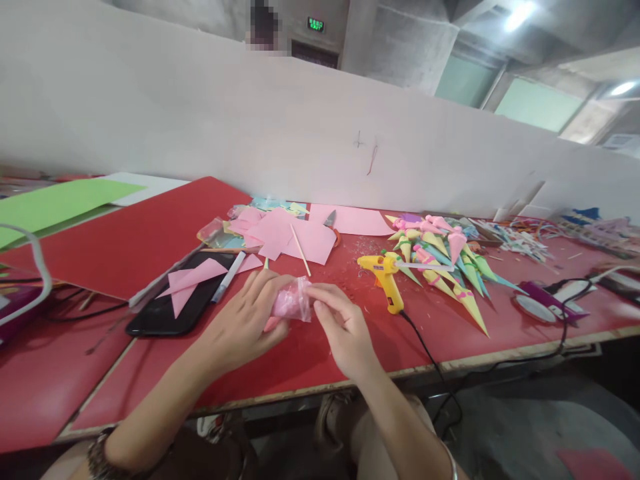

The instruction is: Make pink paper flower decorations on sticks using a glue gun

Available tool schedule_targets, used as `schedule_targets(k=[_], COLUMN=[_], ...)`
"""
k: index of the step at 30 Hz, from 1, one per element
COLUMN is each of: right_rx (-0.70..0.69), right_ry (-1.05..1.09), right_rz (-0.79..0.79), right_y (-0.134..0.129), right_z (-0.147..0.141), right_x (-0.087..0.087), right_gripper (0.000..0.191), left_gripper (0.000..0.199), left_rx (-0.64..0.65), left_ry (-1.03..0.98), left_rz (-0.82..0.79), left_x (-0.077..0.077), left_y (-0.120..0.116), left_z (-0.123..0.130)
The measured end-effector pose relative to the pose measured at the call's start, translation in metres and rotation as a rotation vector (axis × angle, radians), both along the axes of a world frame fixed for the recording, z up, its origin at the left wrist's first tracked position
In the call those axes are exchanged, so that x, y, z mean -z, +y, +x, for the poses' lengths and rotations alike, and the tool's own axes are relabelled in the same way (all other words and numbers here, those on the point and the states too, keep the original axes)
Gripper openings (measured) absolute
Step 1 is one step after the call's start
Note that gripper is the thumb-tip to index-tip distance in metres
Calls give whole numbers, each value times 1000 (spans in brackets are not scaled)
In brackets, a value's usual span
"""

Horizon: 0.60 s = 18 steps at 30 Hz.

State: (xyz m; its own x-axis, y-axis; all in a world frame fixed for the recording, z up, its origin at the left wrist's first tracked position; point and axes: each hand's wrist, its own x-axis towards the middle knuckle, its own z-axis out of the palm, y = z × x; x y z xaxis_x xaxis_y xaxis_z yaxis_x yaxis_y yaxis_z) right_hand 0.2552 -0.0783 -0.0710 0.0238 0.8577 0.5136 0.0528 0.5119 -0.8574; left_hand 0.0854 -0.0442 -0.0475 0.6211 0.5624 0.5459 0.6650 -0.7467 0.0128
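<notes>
A small clear plastic bag [295, 300] with soft-looking pink stuff inside is above the red tabletop near its front edge. My left hand [247, 317] is closed around the bag's left side, its fingers bent over the top. At the bag's right edge, my right hand [345, 323] pinches the clear plastic between thumb and fingers. A bit of something pink shows under my left thumb; what it is I cannot tell. To the right of my hands lies a yellow glue gun [384, 277] with a glue stick in its back.
Paper cones [473, 310] in pastel colours are heaped at the right. Pink paper [315, 241], scissors [331, 219] and a thin stick [301, 250] lie behind my hands. A black tray-like object [167, 320] and a marker [229, 277] are at left. A white partition [300, 127] rises behind.
</notes>
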Motion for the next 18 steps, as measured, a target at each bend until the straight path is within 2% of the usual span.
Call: schedule_targets(k=[5,12,18], right_rx=[-70,41,54], right_ry=[-97,-121,-30], right_rz=[-17,23,-55], right_y=[0,-6,-7], right_z=[7,1,-6], right_x=[-3,-5,-5], right_gripper=[20,15,8], left_gripper=[32,29,30], left_rx=[80,-40,-79], left_ry=[23,66,93], left_rz=[91,136,164], left_x=[5,7,10], left_y=[-1,-10,-12], left_z=[4,10,16])
